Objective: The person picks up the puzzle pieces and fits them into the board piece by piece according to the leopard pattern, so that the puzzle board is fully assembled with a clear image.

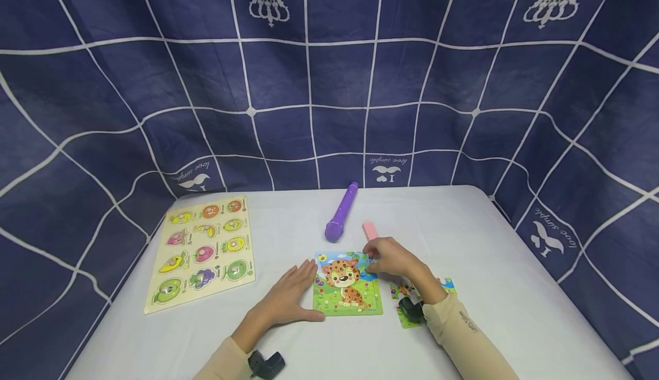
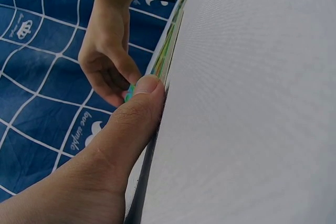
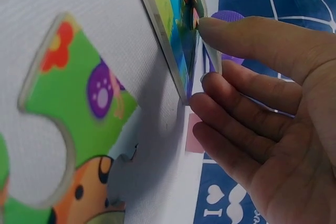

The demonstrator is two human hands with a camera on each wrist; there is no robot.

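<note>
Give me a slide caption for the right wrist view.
Right hand pinching a puzzle piece at the edge of the puzzle board, loose pieces in the foreground.

On table (image 1: 515,305): 1 puzzle (image 1: 340,300), centre; 1 fruit board (image 1: 213,265), left; pieces (image 1: 408,319), right; 1 microphone (image 1: 342,213), 1 block (image 1: 369,231), behind puzzle. Curtain (image 1: 337,76) behind table.

Looks like matt, finely woven cloth on the white table covering (image 1: 288,225) and softly creased cloth in the blue curtain with white grid lines (image 1: 334,76). Suggests pale matt wood in the flat cream board with fruit-shaped pieces (image 1: 191,289). Reads as smooth, lightly glossy plastic on the slim purple toy microphone (image 1: 341,214). Appears smooth and printed on the square leopard picture puzzle (image 1: 347,288) and the loose green jigsaw piece with a red flower (image 3: 73,93); cannot tell card from wood at the plain greyish edges. Seems matt cloth in the beige sleeve (image 1: 450,323).
</note>
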